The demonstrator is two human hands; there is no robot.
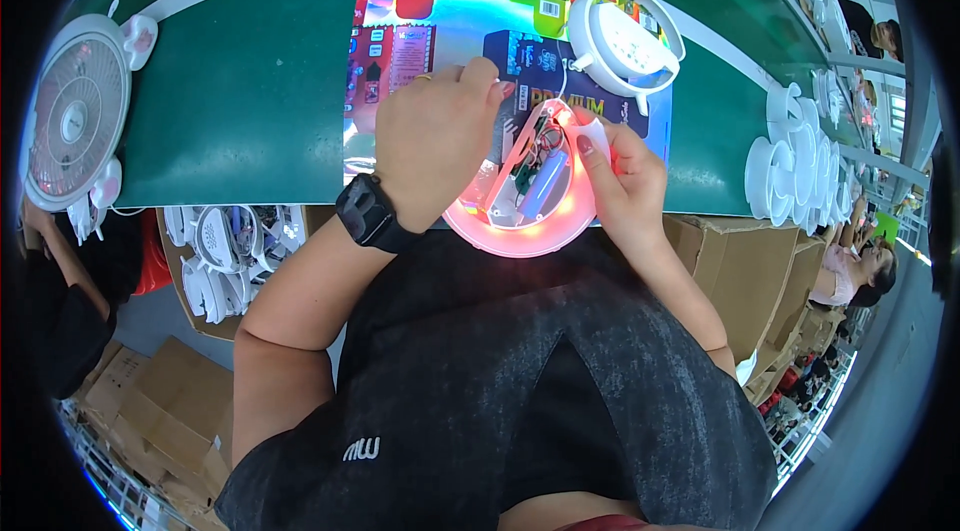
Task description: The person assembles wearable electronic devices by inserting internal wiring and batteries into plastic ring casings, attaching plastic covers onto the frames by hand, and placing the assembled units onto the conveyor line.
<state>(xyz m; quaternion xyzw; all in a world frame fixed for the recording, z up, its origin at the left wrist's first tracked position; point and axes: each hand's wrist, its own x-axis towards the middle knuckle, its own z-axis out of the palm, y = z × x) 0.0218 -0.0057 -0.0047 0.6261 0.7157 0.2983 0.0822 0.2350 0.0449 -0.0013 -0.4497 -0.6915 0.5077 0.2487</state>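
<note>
A round housing (570,231), glowing pink-red, rests at the table's near edge against my body. Its back is off, showing a blue cylindrical battery (545,186), a green circuit board and thin wires (550,138). My right hand (630,176) grips the housing's right side, the thumb over a small white part at its rim. Closed with fingertips pinched, my left hand (435,141) is above the housing's upper left; what it pinches is too small to make out. A white cable (563,84) leads from the housing's top toward a white ring-shaped frame (590,56).
Printed, shiny cardboard sheets (465,11) cover the middle of the green table (240,91). A white fan (80,111) stands at the left. White ring parts (785,171) are stacked at the right. Below the edge are a carton of white parts (225,256) and cardboard boxes (735,276). Other people sit nearby.
</note>
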